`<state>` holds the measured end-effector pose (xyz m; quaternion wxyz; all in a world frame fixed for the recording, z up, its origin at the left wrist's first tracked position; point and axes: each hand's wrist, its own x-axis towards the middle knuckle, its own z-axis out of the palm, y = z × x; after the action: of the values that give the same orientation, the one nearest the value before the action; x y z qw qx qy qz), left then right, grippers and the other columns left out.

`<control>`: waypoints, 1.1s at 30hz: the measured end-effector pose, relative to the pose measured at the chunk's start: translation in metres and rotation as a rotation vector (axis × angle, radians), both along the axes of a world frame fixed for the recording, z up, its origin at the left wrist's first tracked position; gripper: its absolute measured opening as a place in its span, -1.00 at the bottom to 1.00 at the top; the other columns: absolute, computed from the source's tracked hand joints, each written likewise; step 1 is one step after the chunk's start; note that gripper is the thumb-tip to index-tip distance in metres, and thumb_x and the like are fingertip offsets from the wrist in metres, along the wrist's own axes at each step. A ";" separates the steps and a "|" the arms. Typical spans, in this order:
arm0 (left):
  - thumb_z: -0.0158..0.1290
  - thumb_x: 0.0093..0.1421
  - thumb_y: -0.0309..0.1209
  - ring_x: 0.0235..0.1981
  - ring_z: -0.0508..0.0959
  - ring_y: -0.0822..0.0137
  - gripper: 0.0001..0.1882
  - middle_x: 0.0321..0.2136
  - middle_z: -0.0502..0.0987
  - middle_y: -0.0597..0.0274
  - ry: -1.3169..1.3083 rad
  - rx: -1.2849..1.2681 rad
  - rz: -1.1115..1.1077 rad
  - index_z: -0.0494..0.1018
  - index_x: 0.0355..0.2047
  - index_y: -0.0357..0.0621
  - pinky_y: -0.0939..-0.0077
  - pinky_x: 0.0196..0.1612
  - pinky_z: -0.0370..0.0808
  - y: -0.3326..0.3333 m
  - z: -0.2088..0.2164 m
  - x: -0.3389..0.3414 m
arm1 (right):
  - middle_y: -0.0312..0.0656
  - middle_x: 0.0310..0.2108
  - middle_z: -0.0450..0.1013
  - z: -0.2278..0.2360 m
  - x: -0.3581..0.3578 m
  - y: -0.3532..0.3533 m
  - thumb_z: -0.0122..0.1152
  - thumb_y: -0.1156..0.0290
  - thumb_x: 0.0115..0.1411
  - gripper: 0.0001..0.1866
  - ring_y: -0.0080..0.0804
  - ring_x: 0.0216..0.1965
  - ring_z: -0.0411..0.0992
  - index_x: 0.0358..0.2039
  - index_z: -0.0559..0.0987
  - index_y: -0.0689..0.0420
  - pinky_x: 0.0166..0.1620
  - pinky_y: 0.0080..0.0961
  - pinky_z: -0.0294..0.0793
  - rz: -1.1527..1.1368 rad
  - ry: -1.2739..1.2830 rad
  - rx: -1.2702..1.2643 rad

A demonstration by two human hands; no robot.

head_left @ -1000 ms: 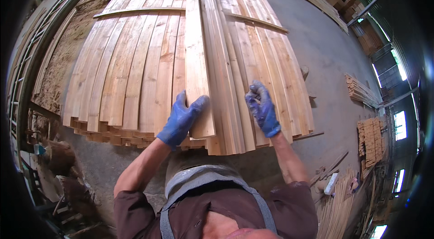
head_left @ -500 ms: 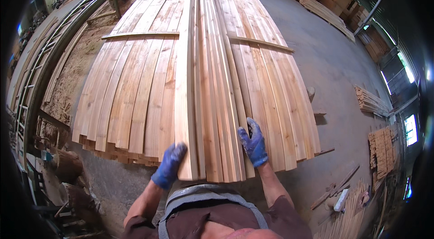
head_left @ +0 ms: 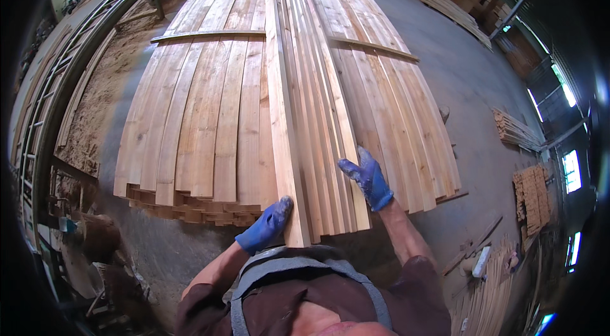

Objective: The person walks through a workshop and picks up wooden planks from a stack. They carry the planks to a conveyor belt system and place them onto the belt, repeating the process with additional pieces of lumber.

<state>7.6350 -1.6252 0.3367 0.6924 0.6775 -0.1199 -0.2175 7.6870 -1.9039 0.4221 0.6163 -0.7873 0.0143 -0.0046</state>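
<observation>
A row of long planed boards (head_left: 321, 164), several standing on edge side by side, runs away from me along the middle of a wide stack of flat boards (head_left: 197, 126). My left hand (head_left: 265, 227), in a blue glove, rests against the left side of the leftmost board (head_left: 284, 145), close to its near end; its fingers lie along the wood, not wrapped round it. On the other side, my right hand (head_left: 370, 180), also gloved in blue, has thumb and fingers spread at the right edge of the row. The undersides of both hands are hidden.
Two thin wooden strips lie across the stack, one at left (head_left: 210, 37) and one at right (head_left: 375, 48). A metal rail frame (head_left: 67, 63) curves along the left. Log pieces (head_left: 95, 237) stand near left; loose thin strips (head_left: 486, 295) lie on the floor at right.
The leftmost board has shifted right, and its near end now juts out past its neighbours. Both hands appear farther right, and the right hand's fingers are spread wider.
</observation>
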 end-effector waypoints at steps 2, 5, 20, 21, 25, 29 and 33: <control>-0.26 0.44 0.16 -0.07 0.49 0.35 -0.30 -0.13 0.55 0.13 0.410 -0.250 0.026 0.42 0.12 -0.27 0.41 0.08 0.47 -0.002 -0.037 0.000 | -0.04 -0.17 0.55 0.008 -0.002 0.028 0.32 0.18 0.25 -0.49 -0.33 -0.14 0.48 0.04 0.45 0.30 -0.02 -0.38 0.49 -0.001 -0.119 -0.218; -0.25 0.36 0.29 0.11 0.48 0.22 -0.18 0.18 0.41 0.12 0.745 -0.546 -0.040 0.18 0.36 -0.10 0.21 0.18 0.47 -0.015 0.012 -0.005 | 0.03 -0.15 0.56 -0.010 -0.013 0.037 0.26 0.15 0.30 -0.50 -0.22 -0.09 0.52 0.05 0.44 0.30 0.00 -0.34 0.50 -0.036 -0.113 -0.454; -0.21 0.27 0.39 0.14 0.49 0.22 -0.06 0.21 0.39 0.09 0.717 -0.729 -0.122 0.12 0.40 -0.07 0.21 0.11 0.54 0.016 0.008 0.005 | -0.14 0.03 0.51 -0.047 -0.018 0.050 -0.12 0.40 0.44 -0.58 -0.45 0.04 0.46 0.26 0.34 0.27 0.13 -0.48 0.46 -0.039 -0.011 -0.108; -0.24 0.30 0.36 0.15 0.47 0.23 -0.08 0.23 0.38 0.10 0.707 -0.698 -0.142 0.11 0.40 -0.10 0.26 0.16 0.50 0.028 0.019 0.007 | -0.17 0.05 0.50 -0.033 -0.019 0.062 -0.13 0.36 0.46 -0.58 -0.45 0.04 0.46 0.26 0.35 0.25 0.13 -0.48 0.46 -0.013 0.051 -0.213; -0.22 0.28 0.39 0.15 0.48 0.21 -0.04 0.23 0.37 0.01 0.598 -0.646 -0.085 0.13 0.39 -0.14 0.26 0.17 0.49 0.067 0.013 0.006 | -0.20 0.00 0.52 -0.031 -0.020 0.116 -0.13 0.05 0.48 -0.47 -0.45 -0.01 0.49 0.19 0.43 0.23 0.07 -0.46 0.51 -0.230 0.221 0.526; -0.19 0.34 0.29 0.12 0.50 0.26 -0.13 0.20 0.41 0.06 0.666 -0.646 -0.011 0.18 0.36 -0.18 0.31 0.16 0.49 0.121 0.042 0.004 | -0.17 0.00 0.51 -0.005 -0.018 0.176 -0.11 -0.05 0.46 -0.41 -0.46 -0.04 0.49 0.16 0.46 0.24 0.03 -0.46 0.52 -0.226 0.318 0.585; -0.17 0.42 0.13 0.10 0.48 0.40 -0.28 0.14 0.45 0.18 0.691 -0.654 0.012 0.28 0.29 -0.25 0.46 0.19 0.44 0.182 0.046 0.012 | -0.19 0.08 0.47 -0.007 -0.010 0.240 0.07 0.07 0.40 -0.43 -0.46 0.03 0.47 0.20 0.43 0.29 0.10 -0.47 0.49 -0.244 0.199 0.461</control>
<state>7.6470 -1.4435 0.3830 0.8699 0.3127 0.0594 -0.3769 7.6771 -1.6642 0.4148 0.7696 -0.6155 0.1702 0.0022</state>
